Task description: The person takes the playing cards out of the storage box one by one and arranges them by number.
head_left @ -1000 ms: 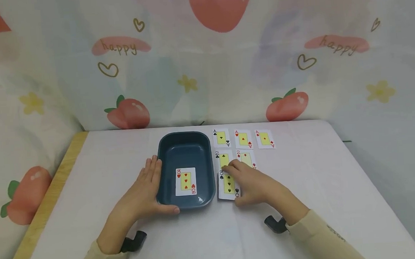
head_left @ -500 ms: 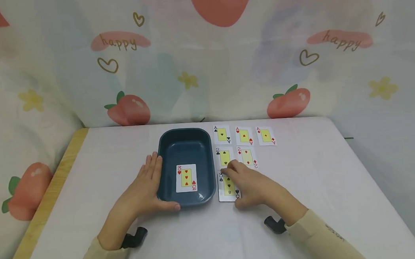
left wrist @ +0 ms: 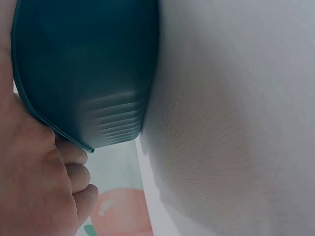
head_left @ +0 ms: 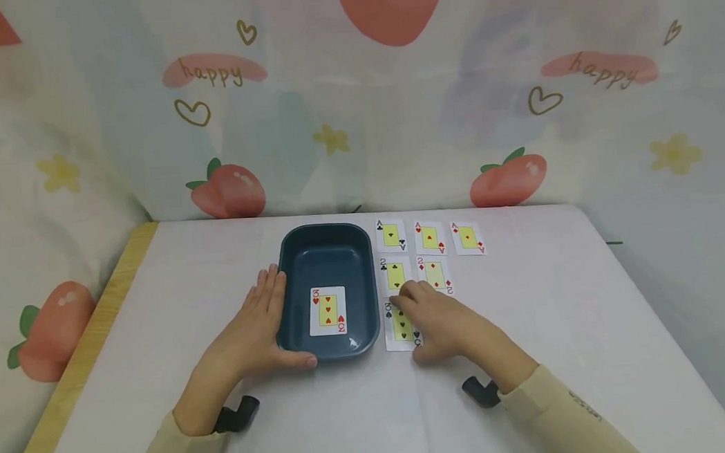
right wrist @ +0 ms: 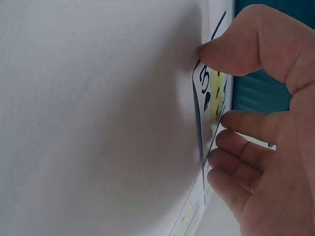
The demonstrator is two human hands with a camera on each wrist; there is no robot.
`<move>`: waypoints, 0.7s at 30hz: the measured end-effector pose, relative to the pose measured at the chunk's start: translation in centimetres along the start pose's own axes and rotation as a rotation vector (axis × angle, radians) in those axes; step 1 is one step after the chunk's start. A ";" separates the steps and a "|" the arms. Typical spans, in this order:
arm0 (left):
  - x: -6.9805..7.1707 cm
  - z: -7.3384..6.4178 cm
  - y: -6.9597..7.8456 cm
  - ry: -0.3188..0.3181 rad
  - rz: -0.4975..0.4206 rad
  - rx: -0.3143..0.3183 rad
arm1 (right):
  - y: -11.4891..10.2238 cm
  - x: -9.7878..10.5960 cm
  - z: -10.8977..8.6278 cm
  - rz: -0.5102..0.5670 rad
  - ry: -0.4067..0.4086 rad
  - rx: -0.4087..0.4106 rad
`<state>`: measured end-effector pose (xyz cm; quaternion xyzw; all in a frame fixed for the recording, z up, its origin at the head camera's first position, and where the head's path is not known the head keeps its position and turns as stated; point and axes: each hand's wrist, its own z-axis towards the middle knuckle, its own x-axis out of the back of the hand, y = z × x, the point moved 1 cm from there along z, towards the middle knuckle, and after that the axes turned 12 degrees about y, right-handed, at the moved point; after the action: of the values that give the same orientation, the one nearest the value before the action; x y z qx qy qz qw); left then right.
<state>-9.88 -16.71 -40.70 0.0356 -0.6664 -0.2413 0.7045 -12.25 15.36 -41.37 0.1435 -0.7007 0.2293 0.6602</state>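
Note:
My right hand (head_left: 435, 317) arches over the three of spades (head_left: 401, 328), thumb at its near right corner and fingers at its far edge. In the right wrist view this card (right wrist: 204, 88) lies between thumb and fingertips, close to the white cloth. My left hand (head_left: 253, 330) lies along the left side of a dark blue tray (head_left: 376, 309), fingers straight against the rim and thumb by the near edge. Inside the tray sits the three of hearts (head_left: 327, 312), face up. Just beyond the held card are the two of clubs (head_left: 395, 275) and the two of diamonds (head_left: 432, 273).
At the back right, a row holds the ace of clubs (head_left: 391, 236), ace of hearts (head_left: 429, 237) and ace of diamonds (head_left: 468, 237). White cloth (head_left: 561, 311) covers the table, with a wooden edge (head_left: 84, 354) bare at the left. A printed curtain (head_left: 394, 127) hangs behind.
The three of spades has shifted slightly nearer and settled lower, showing more of the two of clubs beyond it. My left hand keeps its place at the tray. The head view tilts a little.

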 end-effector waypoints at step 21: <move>0.1 0.1 0.0 -0.007 0.000 -0.016 | -1.1 5.5 2.1 0.164 0.143 0.091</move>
<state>-10.00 -16.75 -40.61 0.0293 -0.6669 -0.2469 0.7024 -14.00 13.84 -35.83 0.0988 -0.6502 0.3236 0.6803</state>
